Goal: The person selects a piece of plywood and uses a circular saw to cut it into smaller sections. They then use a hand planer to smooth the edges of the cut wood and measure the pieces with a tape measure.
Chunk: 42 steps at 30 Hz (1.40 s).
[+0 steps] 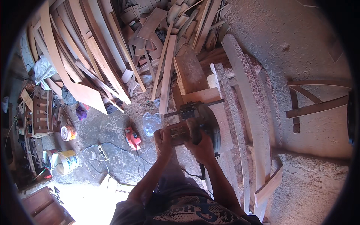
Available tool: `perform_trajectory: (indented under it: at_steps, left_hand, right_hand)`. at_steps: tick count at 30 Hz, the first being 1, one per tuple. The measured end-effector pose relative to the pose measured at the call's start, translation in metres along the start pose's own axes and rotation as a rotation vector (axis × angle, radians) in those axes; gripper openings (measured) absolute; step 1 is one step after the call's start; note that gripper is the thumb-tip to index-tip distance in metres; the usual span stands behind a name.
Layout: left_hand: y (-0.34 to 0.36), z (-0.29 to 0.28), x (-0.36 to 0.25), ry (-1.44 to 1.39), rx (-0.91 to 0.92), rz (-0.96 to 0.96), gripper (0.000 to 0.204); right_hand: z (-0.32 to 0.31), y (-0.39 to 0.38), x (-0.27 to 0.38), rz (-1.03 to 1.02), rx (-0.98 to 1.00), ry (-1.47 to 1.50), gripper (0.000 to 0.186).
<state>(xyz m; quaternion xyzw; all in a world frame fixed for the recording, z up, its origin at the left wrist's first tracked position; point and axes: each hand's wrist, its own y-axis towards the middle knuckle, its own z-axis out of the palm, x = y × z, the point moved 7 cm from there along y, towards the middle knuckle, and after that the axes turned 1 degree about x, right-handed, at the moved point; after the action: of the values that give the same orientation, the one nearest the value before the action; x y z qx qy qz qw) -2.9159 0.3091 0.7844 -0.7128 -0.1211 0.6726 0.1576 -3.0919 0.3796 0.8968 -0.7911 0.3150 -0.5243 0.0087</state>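
Both forearms rise from the six o'clock edge and meet just below the picture's middle. The left hand is curled tight around the near end of a small wooden block, fingers wrapped over its top. The right hand is clenched on the handle of a circular saw, knuckles up, wrist bent slightly inward. The saw sits at the block's three o'clock side, touching it, its round dark guard resting on a pale plank that runs toward twelve o'clock. A black cord trails from the saw toward six. At nine o'clock from the hands lies a red power tool on the floor; a heap of timber offcuts fills the eleven o'clock area. Sawdust covers the ground toward two.
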Motion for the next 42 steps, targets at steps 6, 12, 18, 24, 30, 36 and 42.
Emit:
perform_trajectory:
  at_steps: [6,12,18,24,30,36,42]
  left_hand:
    - [0.016,0.002,0.005,-0.018,0.013,0.031,0.044]
    - [0.030,0.003,0.003,-0.038,-0.027,0.053,0.044]
    - [0.037,0.007,-0.011,-0.069,-0.026,0.065,0.044]
    - [0.050,0.009,-0.013,-0.072,-0.031,0.063,0.046]
    - [0.060,0.012,-0.039,-0.049,-0.039,0.087,0.045]
    - [0.074,0.015,-0.044,-0.042,-0.025,0.069,0.047]
    - [0.088,0.016,-0.044,-0.054,0.010,0.081,0.048]
  right_hand:
    - [0.005,0.014,0.001,0.071,0.053,0.022,0.048]
    - [0.011,0.028,0.003,0.084,0.076,0.071,0.049]
    - [0.009,0.042,0.012,-0.013,0.019,-0.019,0.048]
    - [0.013,0.053,0.011,0.053,0.038,-0.007,0.047]
    - [0.013,0.068,0.026,-0.024,-0.001,-0.029,0.048]
    - [0.014,0.083,0.028,0.011,0.009,-0.002,0.048]
    - [0.017,0.094,0.040,0.041,0.016,-0.009,0.046]
